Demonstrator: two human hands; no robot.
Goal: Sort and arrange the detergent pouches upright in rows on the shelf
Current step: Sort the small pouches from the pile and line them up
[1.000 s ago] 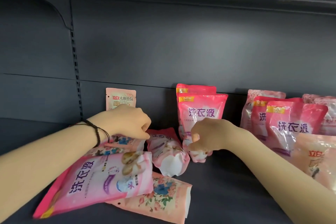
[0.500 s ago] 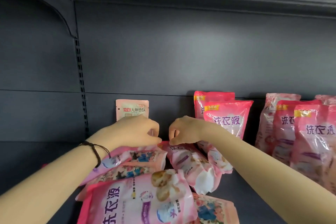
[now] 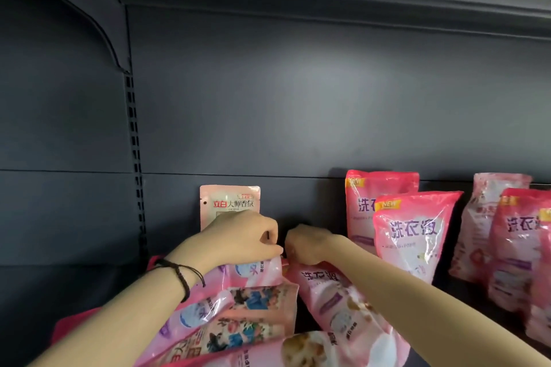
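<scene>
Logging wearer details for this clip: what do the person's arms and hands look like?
Both forearms are bare, with no sleeves in view. At the wrist of the left hand sits a black braided cord bracelet with thin loose strands. The right hand and its wrist wear nothing; no gloves or rings are visible.

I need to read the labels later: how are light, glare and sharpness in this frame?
Head view: soft bright patch on the dark grey metal back panel; glare streaks on the glossy pink plastic standing pouch; pink pouches at the right edge blurred; upper shelf edge bows, wide-angle distortion.
</scene>
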